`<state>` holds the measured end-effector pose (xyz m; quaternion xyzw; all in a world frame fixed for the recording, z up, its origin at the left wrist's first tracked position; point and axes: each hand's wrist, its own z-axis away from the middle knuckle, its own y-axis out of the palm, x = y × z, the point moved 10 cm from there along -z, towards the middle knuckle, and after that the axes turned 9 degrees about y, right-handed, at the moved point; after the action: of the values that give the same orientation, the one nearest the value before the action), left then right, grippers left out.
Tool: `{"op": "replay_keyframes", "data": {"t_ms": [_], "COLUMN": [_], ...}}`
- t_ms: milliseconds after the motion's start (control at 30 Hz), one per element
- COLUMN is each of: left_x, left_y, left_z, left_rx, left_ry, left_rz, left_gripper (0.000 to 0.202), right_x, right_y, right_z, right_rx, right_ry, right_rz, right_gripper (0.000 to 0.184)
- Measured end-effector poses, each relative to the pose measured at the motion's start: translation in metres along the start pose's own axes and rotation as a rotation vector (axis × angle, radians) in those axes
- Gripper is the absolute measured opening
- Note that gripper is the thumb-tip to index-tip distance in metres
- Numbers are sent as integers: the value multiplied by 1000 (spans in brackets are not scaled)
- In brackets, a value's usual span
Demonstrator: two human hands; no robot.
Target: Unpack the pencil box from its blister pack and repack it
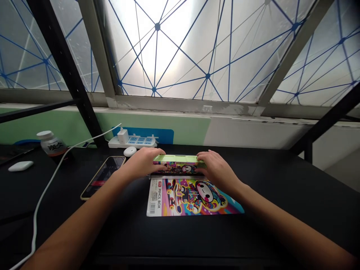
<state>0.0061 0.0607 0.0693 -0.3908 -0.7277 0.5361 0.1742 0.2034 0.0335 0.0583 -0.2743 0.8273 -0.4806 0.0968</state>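
A colourful pencil box with a light green top stands on the black desk, held at both ends. My left hand is closed on its left end, thumb along the front face and fingers at the top edge. On the right end, my right hand grips it in the same way. In front of the box lies a flat printed sheet with a cartoon figure and the words PENCIL BOX. My right wrist and forearm cover part of its right side.
Left of the sheet lies a phone. Behind it are a round white case and a power strip. A white cable runs along the left, near a bottle and a white mouse. Black frame posts flank the window.
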Motion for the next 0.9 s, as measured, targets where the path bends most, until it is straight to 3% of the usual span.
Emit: {"op": "replay_keyframes", "data": {"t_ms": [167, 233, 300, 367, 500, 600, 667, 733, 900], "left_x": [-82, -104, -110, -100, -69, -56, -52, -50, -46], "left_y": [-32, -28, -15, 3, 37, 45, 49, 52, 55], "left_z": [30, 52, 72, 89, 112, 119, 120, 120, 122], "left_rx": [-243, -303, -324, -309, -171, -113, -73, -61, -116], "left_ry": [233, 249, 201, 70, -207, -347, -401, -417, -413], "left_rz": [-140, -155, -134, -81, 143, 257, 280, 286, 283], "left_gripper": [27, 26, 28, 32, 60, 65, 65, 70, 81], "right_x": [24, 35, 44, 49, 45, 31, 21, 13, 2], "right_y": [-54, -58, -51, -41, -20, -10, -7, -7, -6], "right_z": [50, 75, 94, 105, 103, 98, 98, 99, 96], "right_rx": [-271, -275, -230, -181, -31, 110, 160, 177, 259], "right_ry": [-154, -220, -272, -288, -212, -100, -25, 35, 138], "right_rz": [94, 132, 138, 128, 10, -122, -184, -234, -364], "right_gripper": [37, 44, 44, 40, 27, 50, 58, 54, 50]}}
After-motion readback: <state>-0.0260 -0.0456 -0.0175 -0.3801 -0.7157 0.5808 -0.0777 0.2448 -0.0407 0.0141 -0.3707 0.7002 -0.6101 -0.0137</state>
